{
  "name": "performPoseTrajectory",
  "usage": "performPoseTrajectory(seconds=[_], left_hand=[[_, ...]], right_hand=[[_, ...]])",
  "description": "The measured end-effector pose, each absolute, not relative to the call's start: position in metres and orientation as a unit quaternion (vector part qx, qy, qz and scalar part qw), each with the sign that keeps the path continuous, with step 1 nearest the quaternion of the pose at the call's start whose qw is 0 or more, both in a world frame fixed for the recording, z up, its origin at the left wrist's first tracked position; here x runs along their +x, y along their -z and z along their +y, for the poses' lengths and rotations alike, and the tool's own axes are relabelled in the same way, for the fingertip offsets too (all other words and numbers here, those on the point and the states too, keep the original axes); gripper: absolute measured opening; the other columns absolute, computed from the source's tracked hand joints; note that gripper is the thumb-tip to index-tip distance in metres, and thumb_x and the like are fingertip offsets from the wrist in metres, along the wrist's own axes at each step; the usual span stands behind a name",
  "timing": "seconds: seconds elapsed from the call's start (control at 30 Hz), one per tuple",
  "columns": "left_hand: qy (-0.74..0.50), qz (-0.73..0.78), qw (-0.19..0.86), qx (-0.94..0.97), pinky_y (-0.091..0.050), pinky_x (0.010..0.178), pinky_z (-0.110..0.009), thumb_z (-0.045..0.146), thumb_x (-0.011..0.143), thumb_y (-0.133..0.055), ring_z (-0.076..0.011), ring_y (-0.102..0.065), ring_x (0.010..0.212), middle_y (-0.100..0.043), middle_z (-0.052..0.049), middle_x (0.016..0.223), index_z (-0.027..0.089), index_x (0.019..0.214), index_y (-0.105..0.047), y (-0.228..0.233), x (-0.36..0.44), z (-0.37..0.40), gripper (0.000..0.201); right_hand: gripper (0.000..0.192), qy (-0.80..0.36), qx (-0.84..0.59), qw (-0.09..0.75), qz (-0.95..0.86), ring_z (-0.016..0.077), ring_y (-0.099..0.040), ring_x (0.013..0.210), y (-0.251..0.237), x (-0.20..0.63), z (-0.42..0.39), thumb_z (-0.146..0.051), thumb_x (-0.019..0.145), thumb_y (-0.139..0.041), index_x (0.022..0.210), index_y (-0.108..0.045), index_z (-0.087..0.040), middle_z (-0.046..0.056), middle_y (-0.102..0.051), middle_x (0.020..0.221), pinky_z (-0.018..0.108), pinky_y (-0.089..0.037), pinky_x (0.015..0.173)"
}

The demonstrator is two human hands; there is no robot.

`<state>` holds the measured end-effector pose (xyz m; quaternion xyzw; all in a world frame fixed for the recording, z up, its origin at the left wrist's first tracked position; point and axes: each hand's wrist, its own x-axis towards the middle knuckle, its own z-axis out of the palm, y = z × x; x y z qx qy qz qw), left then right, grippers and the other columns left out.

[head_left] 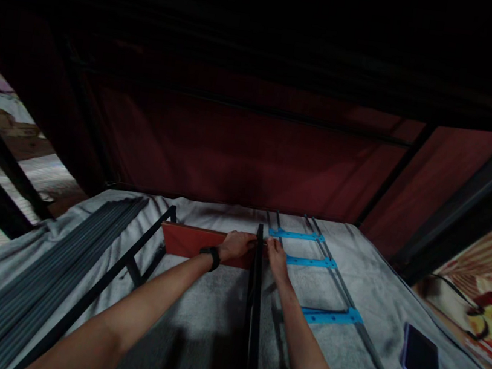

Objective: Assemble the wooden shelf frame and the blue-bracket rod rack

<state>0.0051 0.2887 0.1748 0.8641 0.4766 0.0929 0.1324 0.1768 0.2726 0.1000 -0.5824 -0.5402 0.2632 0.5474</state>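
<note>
A black metal rail (252,307) runs from near me toward the back across a grey cloth (208,289). At its far end a red-brown panel (187,241) stands on edge, stretching left from the rail. My left hand (237,245), with a black band at the wrist, grips the panel's right end against the rail. My right hand (276,255) rests on the other side of the rail, fingers at the same joint. Whether it holds a small part is hidden.
A bundle of dark rods (31,276) lies along the left. A ladder-like frame with blue cross-pieces (319,314) lies to the right. A dark phone (423,361) sits at the far right. Red fabric walls (250,154) and black posts enclose the back.
</note>
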Motion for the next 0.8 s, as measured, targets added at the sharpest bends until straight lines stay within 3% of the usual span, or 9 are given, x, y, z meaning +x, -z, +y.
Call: performPoseTrajectory(seconds=[0.13,0.33,0.5,0.67,0.8], left_hand=[[-0.099,0.476,0.132,0.864,-0.045,0.089,-0.037,0.029,0.096,-0.046,-0.0292,-0.068,0.103,-0.076,-0.008,0.112,0.027,0.117,-0.071,-0.1765,0.0053,0.2871,0.033],[-0.101,0.486,0.126,0.859,-0.045,0.091,-0.035,0.031,0.097,-0.046,-0.0259,-0.068,0.103,-0.076,-0.007,0.112,0.029,0.114,-0.070,-0.1756,0.0052,0.2855,0.030],[-0.083,0.473,0.114,0.870,-0.046,0.094,-0.038,0.031,0.097,-0.044,-0.0277,-0.068,0.107,-0.075,-0.008,0.116,0.029,0.119,-0.068,-0.1737,0.0045,0.2873,0.033],[-0.076,0.476,0.111,0.869,-0.048,0.092,-0.037,0.033,0.097,-0.044,-0.0278,-0.069,0.108,-0.074,-0.008,0.116,0.030,0.118,-0.068,-0.1745,0.0041,0.2908,0.032],[-0.084,0.472,0.120,0.869,-0.049,0.090,-0.032,0.030,0.096,-0.046,-0.0246,-0.068,0.107,-0.074,-0.005,0.118,0.031,0.121,-0.066,-0.1749,0.0021,0.2925,0.032]], right_hand=[[0.036,-0.272,-0.575,0.551,-0.540,0.0217,-0.061,0.079,-0.1003,0.1747,0.2747,-0.059,0.081,-0.052,0.077,-0.062,-0.024,0.002,-0.067,0.077,0.034,-0.048,0.078],[0.040,-0.269,-0.592,0.538,-0.537,0.0220,-0.058,0.070,-0.1047,0.1762,0.2798,-0.062,0.079,-0.054,0.061,-0.055,-0.027,0.002,-0.060,0.063,0.036,-0.045,0.075],[0.043,-0.293,-0.574,0.540,-0.541,0.0213,-0.061,0.073,-0.1023,0.1743,0.2750,-0.066,0.080,-0.049,0.076,-0.061,-0.025,0.002,-0.065,0.071,0.033,-0.048,0.070],[0.028,-0.267,-0.575,0.524,-0.569,0.0208,-0.059,0.073,-0.1046,0.1751,0.2754,-0.050,0.082,-0.052,0.073,-0.059,-0.025,0.000,-0.062,0.068,0.034,-0.047,0.076],[0.026,-0.253,-0.582,0.508,-0.582,0.0208,-0.058,0.070,-0.1064,0.1772,0.2790,-0.046,0.085,-0.051,0.070,-0.057,-0.026,0.000,-0.061,0.066,0.033,-0.046,0.074]])
